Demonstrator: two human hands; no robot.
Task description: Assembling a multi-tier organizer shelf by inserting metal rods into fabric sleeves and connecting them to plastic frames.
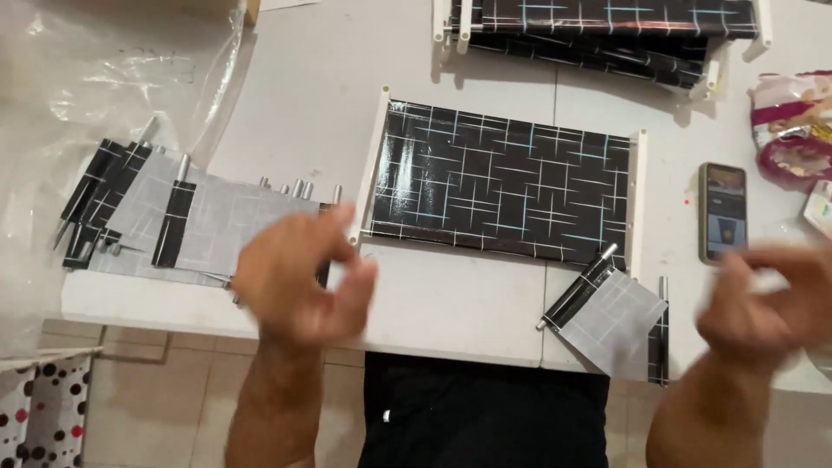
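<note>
Our left hand [299, 277], fingers loosely curled and empty, is nearest the black panel [503, 184], long axis left-right, just ahead; right hand [767, 299] blurred, grip unclear.

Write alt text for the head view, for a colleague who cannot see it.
Two blurred bare hands, left hand and right hand, hover empty over a white table before a black panel with white end rails. Folded panels lie left, a smaller folded piece and a phone right.
</note>
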